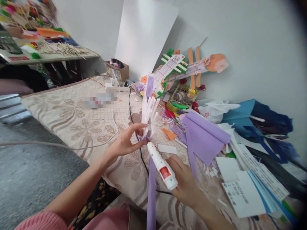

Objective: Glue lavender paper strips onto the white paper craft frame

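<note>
My left hand (pixel 130 139) pinches the base of a bundle of white sticks (pixel 150 111), which stand up and spread at the top. Purple material shows at that base, and a long purple strip (pixel 151 191) hangs below it toward me. Wrapped round a white hot glue gun (pixel 161 167) is my right hand (pixel 183 179). The gun's nozzle meets the purple material beside my left thumb; whether glue is coming out cannot be made out. Behind the sticks lies another piece of purple strip (pixel 150 86).
A purple sheet (pixel 203 134) and scissors (pixel 180 125) lie to the right, beside white cards (pixel 244 195) and a blue bag (pixel 240 113). Decorated paper guitar shapes (pixel 171 68) lean on the wall. A black cable (pixel 130 105) crosses the patterned tablecloth (pixel 88 127).
</note>
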A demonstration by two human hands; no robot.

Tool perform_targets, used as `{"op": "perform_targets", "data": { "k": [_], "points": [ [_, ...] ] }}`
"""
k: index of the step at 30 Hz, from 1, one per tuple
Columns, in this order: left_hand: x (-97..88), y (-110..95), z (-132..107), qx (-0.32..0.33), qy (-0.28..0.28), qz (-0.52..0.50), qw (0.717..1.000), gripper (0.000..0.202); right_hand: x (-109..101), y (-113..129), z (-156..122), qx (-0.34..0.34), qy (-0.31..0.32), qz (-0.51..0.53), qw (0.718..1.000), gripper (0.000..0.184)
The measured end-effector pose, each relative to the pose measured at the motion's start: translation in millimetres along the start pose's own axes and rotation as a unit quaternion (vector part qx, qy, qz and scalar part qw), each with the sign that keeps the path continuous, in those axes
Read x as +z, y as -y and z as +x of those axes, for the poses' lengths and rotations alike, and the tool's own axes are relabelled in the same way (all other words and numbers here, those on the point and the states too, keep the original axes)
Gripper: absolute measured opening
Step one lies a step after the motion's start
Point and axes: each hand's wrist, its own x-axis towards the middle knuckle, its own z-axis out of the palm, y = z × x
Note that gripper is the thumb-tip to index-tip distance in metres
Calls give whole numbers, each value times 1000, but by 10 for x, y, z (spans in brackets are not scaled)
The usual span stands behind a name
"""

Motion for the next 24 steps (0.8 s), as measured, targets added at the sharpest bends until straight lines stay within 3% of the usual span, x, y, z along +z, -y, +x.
{"op": "perform_targets", "data": {
  "k": [24],
  "points": [
    [-1,45,-11,5,0,-31,999,61,16,-4,-41,9,-7,-19,1000,21]
  ]
}}
